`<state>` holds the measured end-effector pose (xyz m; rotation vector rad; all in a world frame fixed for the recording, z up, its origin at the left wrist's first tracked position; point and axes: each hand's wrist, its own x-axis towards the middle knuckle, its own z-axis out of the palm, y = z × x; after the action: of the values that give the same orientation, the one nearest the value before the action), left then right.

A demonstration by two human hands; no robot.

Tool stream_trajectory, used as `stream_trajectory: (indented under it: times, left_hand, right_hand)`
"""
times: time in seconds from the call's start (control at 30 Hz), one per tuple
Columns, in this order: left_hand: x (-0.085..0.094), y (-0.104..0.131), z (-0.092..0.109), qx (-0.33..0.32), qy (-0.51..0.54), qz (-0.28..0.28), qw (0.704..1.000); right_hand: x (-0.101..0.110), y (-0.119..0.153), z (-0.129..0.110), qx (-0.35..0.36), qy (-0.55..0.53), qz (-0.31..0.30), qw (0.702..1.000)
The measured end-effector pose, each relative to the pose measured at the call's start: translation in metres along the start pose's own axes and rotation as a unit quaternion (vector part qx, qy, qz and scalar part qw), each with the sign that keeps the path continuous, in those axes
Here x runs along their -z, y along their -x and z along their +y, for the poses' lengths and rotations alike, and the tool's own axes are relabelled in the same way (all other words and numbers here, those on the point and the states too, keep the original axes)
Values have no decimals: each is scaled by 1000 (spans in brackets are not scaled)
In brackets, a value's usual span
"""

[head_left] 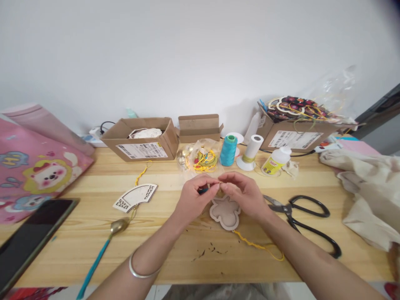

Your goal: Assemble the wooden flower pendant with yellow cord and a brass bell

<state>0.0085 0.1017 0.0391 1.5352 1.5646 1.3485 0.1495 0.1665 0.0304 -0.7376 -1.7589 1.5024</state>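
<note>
My left hand [196,196] and my right hand [245,193] meet at their fingertips above the middle of the table. Each hand is pinched closed on something too small to make out, perhaps thin cord. Just below the fingers lies a flat, pale flower-shaped piece [225,213] with a raised rim. A twisted yellow cord [250,242] trails from its lower edge toward my right forearm. Black-handled scissors [289,210] lie beside my right wrist, their blades partly open. A white fan-shaped piece [137,196] with cut-out ends rests to the left.
A teal-handled spoon [118,226] and a dark phone [29,237] lie left. Behind stand a cardboard box [171,143], a blue thread spool [229,151], a white spool [254,146], a glue bottle [276,161] and a fuller box [273,135]. Cloth [368,183] lies right.
</note>
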Motion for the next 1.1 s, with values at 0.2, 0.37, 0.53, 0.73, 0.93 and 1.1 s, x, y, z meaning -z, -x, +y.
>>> stream_trajectory:
  times: [0.2, 0.37, 0.53, 0.73, 0.93, 1.1]
  left_hand:
    - [4, 0, -1, 57, 25, 6, 998]
    - [12, -1, -6, 95, 25, -43, 994]
    - [19, -4, -7, 70, -39, -91, 993]
    - [23, -5, -7, 20, -94, -102, 990]
    - [23, -5, -8, 39, -98, -117, 988]
    - [25, -6, -9, 48, -102, -124, 986]
  right_hand:
    - [-2, 0, -5, 7, 97, -45, 994]
    - [5, -2, -4, -38, 70, -20, 997]
    - [10, -3, -4, -72, 32, -34, 996]
    - [12, -4, -2, -58, 19, -62, 996]
    - [13, -5, 2, -67, 27, -80, 994]
    - [12, -7, 3, -62, 42, -94, 993]
